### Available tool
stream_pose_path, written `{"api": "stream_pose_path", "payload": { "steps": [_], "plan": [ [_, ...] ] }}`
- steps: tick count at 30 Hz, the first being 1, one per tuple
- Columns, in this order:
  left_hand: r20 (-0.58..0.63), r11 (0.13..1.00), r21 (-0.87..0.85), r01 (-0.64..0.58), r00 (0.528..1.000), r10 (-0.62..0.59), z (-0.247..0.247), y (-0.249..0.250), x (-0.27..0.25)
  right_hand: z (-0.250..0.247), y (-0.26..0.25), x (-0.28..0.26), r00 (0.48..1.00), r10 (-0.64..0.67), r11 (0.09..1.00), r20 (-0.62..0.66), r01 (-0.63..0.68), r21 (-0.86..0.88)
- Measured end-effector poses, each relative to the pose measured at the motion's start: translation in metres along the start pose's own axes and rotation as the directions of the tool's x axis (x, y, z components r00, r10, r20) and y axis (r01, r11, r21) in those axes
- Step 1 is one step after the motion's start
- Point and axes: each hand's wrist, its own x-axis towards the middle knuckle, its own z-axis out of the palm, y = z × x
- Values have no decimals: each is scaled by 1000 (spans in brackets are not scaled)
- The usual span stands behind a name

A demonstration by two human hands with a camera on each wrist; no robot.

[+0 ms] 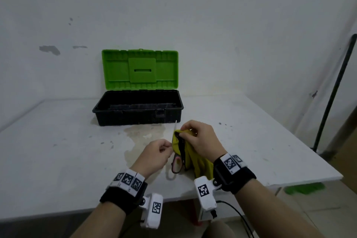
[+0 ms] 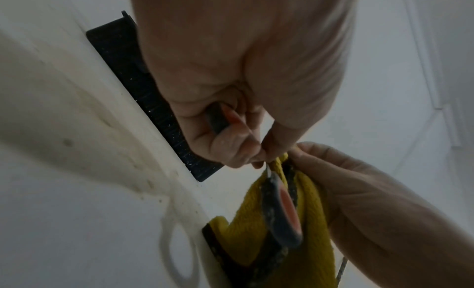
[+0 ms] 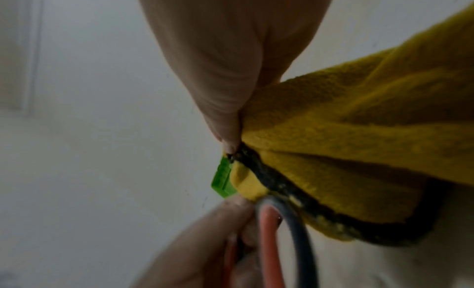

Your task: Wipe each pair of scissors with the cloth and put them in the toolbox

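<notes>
A pair of scissors (image 1: 176, 163) with grey and pink handles is held above the table, its blade tip pointing up toward the toolbox. My left hand (image 1: 167, 148) grips one handle loop (image 2: 218, 120); the other loop (image 2: 282, 211) hangs free. My right hand (image 1: 185, 131) pinches a yellow cloth (image 1: 193, 152) with a black edge around the blades, thumb pressed on the fold (image 3: 231, 142). The cloth (image 3: 359, 130) drapes back under my right wrist. The black toolbox (image 1: 138, 114) stands just beyond, its green lid (image 1: 140, 69) upright and open.
The white table (image 1: 58, 141) has a yellowish stain (image 1: 139, 133) in front of the toolbox. A wall stands close behind. A black pole (image 1: 334, 91) leans at the right, and something green (image 1: 305, 187) lies on the floor below the table's right edge.
</notes>
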Motion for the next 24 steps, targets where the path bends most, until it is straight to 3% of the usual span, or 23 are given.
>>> {"api": "stream_pose_path", "payload": {
  "steps": [7,12,18,24],
  "plan": [
    [33,998,-43,-38,999,39,1,3,5,10,4,-15,999,-43,989,23,46,-138],
    [64,997,54,-60,996,56,4,1,9,14,6,-18,1000,13,976,12,-10,-217],
    [38,992,101,-70,997,67,2,-4,13,9,7,-25,995,43,998,-93,-46,-37],
    [52,990,76,-122,992,118,6,2,9,14,3,-29,999,10,995,-43,-14,-99]
  ]
}}
